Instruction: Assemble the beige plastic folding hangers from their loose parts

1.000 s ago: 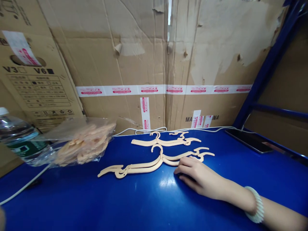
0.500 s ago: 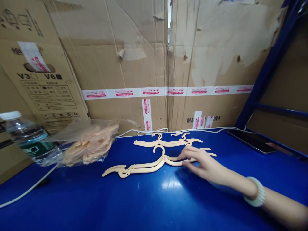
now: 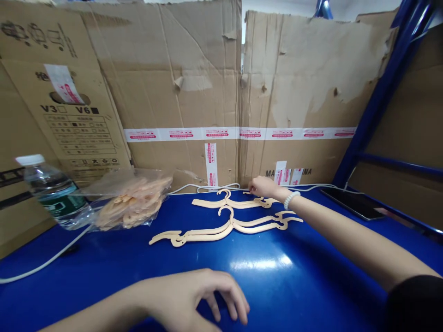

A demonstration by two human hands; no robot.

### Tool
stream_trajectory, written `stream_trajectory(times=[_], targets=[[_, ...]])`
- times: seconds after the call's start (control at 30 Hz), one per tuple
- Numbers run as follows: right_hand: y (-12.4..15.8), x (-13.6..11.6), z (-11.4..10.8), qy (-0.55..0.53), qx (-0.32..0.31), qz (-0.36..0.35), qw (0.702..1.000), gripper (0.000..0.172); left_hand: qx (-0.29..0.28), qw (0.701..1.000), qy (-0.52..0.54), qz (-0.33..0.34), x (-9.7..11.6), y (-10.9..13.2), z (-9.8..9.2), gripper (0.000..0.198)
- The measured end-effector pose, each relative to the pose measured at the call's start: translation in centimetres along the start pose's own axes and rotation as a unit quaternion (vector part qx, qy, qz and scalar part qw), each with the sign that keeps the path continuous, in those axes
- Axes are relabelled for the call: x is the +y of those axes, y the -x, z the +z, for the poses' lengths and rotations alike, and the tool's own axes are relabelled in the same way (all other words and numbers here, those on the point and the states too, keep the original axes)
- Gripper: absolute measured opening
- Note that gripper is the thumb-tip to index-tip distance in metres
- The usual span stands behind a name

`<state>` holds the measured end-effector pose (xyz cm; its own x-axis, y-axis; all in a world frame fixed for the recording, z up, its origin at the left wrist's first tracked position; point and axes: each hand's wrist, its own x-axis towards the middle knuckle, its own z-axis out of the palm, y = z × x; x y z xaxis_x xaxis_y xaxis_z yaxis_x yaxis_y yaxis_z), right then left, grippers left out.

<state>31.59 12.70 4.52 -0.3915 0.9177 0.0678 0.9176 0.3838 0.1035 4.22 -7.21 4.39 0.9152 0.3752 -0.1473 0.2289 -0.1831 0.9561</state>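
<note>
Two groups of cream plastic hangers lie on the blue table [image 3: 311, 276]. The far hanger [image 3: 228, 202] is near the cardboard wall; the near hanger [image 3: 221, 229] lies closer to me. My right hand [image 3: 265, 186] reaches across to the far hanger's right end, fingers curled and touching it; whether it grips is unclear. A white beaded bracelet [image 3: 290, 199] is on that wrist. My left hand [image 3: 197, 297] rests low on the table, fingers spread, holding nothing.
A clear bag of more cream hangers [image 3: 129, 203] and a water bottle [image 3: 51, 191] sit at the left. A white cable [image 3: 207, 186] runs along the cardboard boxes [image 3: 180, 92]. A dark phone [image 3: 353, 203] lies at right by the blue rack post [image 3: 380, 97].
My right hand left the near hanger and stretched forward to the far hanger's right end. My left hand came into view at the bottom. The view tilted up slightly.
</note>
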Motion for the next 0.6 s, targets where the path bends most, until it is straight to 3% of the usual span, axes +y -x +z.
stream_trajectory(times=[0.07, 0.2, 0.33, 0.43, 0.6], targets=[[-0.8, -0.7, 0.4, 0.023, -0.018, -0.002, 1.0, 0.025, 0.054, 0.993, 0.107, -0.018, -1.8, -1.0, 0.0, 0.033], [-1.7, -1.5, 1.3, 0.042, -0.018, -0.004, 0.999, 0.027, 0.167, 0.954, 0.247, 0.037, -4.8, -1.6, 0.4, 0.023], [-1.9, -1.4, 1.4, 0.009, 0.021, -0.006, 1.0, 0.026, 0.183, 0.938, 0.287, 0.062, -5.3, -1.4, 0.5, 0.022], [-1.4, -1.0, 0.3, -0.054, 0.082, -0.01, 0.995, 0.021, 0.192, 0.928, 0.314, 0.056, -5.0, -1.4, 0.4, 0.023], [1.1, -2.2, -2.4, -0.224, 0.196, -0.02, 0.954, 0.019, 0.211, 0.912, 0.347, 0.059, -5.2, -1.6, 0.4, 0.025]])
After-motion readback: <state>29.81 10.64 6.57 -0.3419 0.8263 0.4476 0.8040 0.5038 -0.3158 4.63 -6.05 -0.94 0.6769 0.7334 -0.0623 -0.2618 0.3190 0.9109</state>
